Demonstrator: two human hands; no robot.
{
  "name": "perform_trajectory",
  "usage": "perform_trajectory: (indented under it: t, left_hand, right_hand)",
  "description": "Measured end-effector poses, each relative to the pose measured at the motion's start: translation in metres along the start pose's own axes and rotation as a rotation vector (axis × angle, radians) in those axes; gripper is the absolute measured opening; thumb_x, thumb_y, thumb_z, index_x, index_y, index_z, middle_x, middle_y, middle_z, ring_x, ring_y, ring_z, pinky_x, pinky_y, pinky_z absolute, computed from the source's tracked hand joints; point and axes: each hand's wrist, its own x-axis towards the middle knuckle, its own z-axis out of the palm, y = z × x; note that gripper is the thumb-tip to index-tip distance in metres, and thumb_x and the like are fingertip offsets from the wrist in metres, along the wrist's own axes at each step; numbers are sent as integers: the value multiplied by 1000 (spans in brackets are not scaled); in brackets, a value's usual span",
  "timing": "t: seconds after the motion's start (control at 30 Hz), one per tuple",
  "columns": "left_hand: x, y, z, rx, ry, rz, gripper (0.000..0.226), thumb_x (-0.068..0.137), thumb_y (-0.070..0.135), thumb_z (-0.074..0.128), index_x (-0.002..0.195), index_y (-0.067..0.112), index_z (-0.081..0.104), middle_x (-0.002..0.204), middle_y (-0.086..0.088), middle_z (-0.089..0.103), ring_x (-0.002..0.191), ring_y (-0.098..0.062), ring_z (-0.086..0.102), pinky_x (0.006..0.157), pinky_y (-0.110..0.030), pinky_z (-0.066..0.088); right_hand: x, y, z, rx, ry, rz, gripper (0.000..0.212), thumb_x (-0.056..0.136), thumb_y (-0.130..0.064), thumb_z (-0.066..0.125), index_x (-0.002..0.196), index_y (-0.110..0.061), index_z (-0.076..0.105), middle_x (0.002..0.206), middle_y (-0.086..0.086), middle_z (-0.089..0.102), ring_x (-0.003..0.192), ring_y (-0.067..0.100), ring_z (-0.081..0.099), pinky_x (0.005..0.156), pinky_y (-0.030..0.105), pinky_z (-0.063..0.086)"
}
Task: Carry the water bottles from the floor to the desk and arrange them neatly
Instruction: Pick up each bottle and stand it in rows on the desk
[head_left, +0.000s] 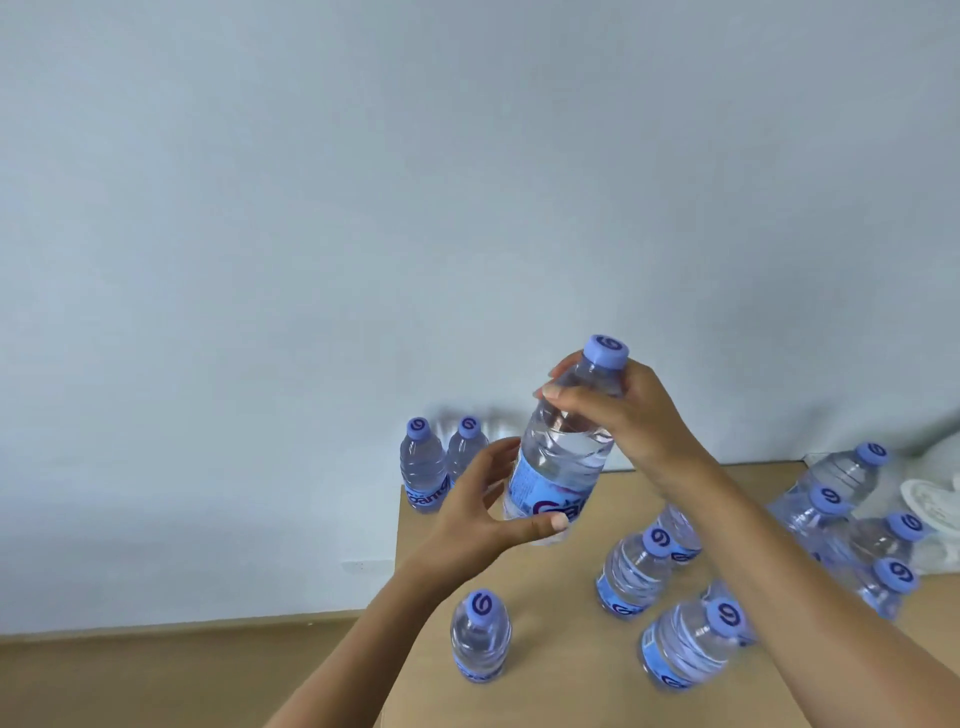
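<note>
I hold one clear water bottle (563, 457) with a blue cap and blue label in the air above the far left part of the tan desk (550, 613). My right hand (618, 410) grips its neck just under the cap. My left hand (488, 509) curls round its lower labelled part. Two bottles (423, 467) stand upright at the desk's far left corner. A single bottle (480, 636) stands near the left edge. Several more bottles (634, 571) stand loosely scattered in the middle and at the right (852, 509), partly hidden by my right forearm.
A pale blue wall rises right behind the desk. White plastic items (930, 504) lie at the desk's far right edge. The desk's left edge drops to a brown floor (156, 675) with a skirting board along the wall.
</note>
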Motion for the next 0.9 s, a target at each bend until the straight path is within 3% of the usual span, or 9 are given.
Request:
perform_trajectory:
  t: [0.1,0.23,0.37,0.4,0.5,0.57,0.67,0.8,0.9]
  left_hand:
    - [9,20,1,-82,-50,54,74,66,32,87,129,26,50,121,5,66,115,-14,63,93,-30,53]
    - [14,37,4,-182,-80,71,50,68,26,85,111,27,60,100,2,73,93,-13,70,74,-20,54]
    - [16,41,12,-244,41,79,45,61,31,85,100,21,65,89,0,75,82,-12,71,69,-19,54]
    - [16,42,13,-244,84,88,42,59,31,85,96,24,67,88,-1,75,81,-12,71,68,-18,54]
    - [18,46,17,-187,187,123,35,59,25,86,88,26,65,78,2,72,71,-8,68,62,-18,52]
    - [19,49,19,-158,233,142,36,62,20,85,90,21,63,76,1,71,67,-8,66,60,-19,53]
    - [19,53,19,-145,255,156,39,61,21,85,93,20,63,82,-2,72,69,-10,67,61,-21,55]
    - [19,55,14,-153,201,167,51,60,26,88,102,21,60,92,-2,72,82,-15,70,66,-21,55]
    - [17,57,7,-166,83,153,59,63,25,89,113,20,58,102,-3,72,93,-20,70,73,-24,56]
  right_hand:
    - [12,-27,3,49,-51,-19,20,65,-38,77,74,-21,71,85,15,74,78,27,71,74,32,56]
    - [23,-44,9,126,-79,-8,17,66,-38,75,71,-24,68,83,13,75,78,22,71,74,34,53]
    - [29,-47,15,167,-5,4,20,70,-31,77,83,-22,66,98,20,72,87,38,69,80,45,55]
    - [30,-46,17,164,27,4,20,74,-28,78,87,-20,64,98,16,71,87,35,69,77,43,56]
    - [31,-45,23,119,105,-5,24,78,-28,81,89,-18,62,80,-5,67,72,11,69,61,23,54]
    - [32,-46,26,129,147,0,25,77,-25,82,87,-17,60,74,-6,64,66,10,66,59,22,55]
    - [35,-48,29,184,196,3,19,77,-15,80,82,-17,62,74,-1,64,68,17,66,64,32,59]
    - [39,-54,26,225,114,-2,18,69,-12,78,78,-17,62,72,5,65,66,22,67,59,30,56]
    - [43,-60,20,221,38,17,19,64,-17,76,79,-16,65,81,11,69,78,30,71,80,49,57]
